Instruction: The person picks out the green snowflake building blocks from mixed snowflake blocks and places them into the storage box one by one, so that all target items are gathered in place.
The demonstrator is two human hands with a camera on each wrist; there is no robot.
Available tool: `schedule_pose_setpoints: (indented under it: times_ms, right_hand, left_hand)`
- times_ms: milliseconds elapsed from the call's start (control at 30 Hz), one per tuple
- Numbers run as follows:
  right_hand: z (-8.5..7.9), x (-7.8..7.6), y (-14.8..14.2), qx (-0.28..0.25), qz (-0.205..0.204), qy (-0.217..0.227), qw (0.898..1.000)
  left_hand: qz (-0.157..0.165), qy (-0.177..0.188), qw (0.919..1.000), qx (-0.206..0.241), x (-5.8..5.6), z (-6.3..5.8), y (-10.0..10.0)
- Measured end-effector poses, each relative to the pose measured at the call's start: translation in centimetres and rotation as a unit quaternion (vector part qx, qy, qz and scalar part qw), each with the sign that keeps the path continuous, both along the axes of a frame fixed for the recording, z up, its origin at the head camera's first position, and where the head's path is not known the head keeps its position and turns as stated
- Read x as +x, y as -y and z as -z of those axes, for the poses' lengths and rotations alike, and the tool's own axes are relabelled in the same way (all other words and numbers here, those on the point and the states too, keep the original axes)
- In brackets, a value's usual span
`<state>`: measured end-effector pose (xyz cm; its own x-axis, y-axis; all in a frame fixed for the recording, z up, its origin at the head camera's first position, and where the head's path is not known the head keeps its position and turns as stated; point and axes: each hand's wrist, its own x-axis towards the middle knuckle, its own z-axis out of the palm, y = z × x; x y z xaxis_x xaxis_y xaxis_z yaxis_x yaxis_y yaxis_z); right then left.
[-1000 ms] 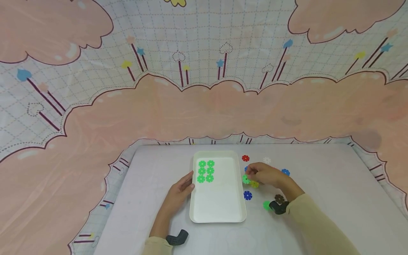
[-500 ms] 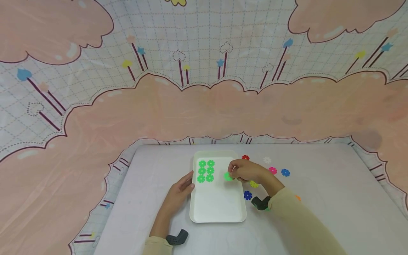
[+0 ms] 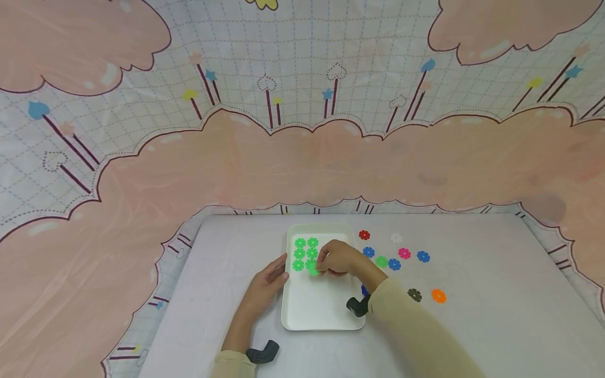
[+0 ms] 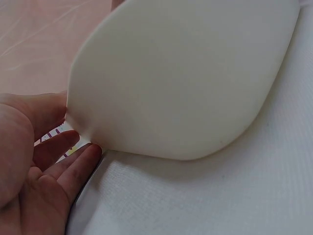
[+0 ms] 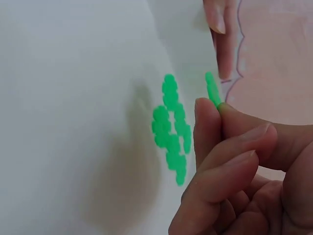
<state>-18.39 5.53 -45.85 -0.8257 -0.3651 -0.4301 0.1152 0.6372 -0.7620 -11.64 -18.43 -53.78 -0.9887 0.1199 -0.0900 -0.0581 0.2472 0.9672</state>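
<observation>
My right hand [image 3: 341, 258] pinches a green notched plastic disc [image 5: 212, 88] between thumb and forefinger, on edge above the tray in the right wrist view. Beneath it, several green flower-shaped discs [image 3: 300, 253] lie in two columns in the upper left part of the white tray [image 3: 323, 315]. The pinched disc overlaps the lower end of the right column in the head view. My left hand [image 3: 264, 285] rests at the tray's left side, its fairly straight fingertips and thumb touching the rim [image 4: 78, 63].
Right of the tray lie loose discs: red [image 3: 364, 235], white [image 3: 396, 238], pink [image 3: 404, 253], blue [image 3: 423, 256], green [image 3: 381, 261], dark brown [image 3: 414, 295] and orange [image 3: 438, 296]. A dark blue disc [image 3: 364, 290] is partly hidden by my right wrist.
My right hand has taken a green disc from among the loose ones and carried it left over the tray, to the lower end of the columns. My left hand has stayed put.
</observation>
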Motion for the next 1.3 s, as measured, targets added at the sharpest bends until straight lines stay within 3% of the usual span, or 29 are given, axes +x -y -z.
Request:
schedule_pose_setpoints:
  times_ms: [400,700,1300]
  right_hand:
    - [1.9,0.3,2.5,0.01,0.023,-0.012,1.0]
    - [3.6,0.0,2.8,-0.02,0.025,-0.006,0.999]
    - [3.9,0.0,3.6,-0.015,0.032,-0.03,0.999]
  left_hand:
    - [0.007,-0.005,0.9998,0.017,0.1,0.0,-0.2]
    - [0.014,-0.004,0.9999,0.005,0.0,0.1,-0.1]
    - [0.006,-0.002,0.9999,0.012,0.2,-0.4,-0.1]
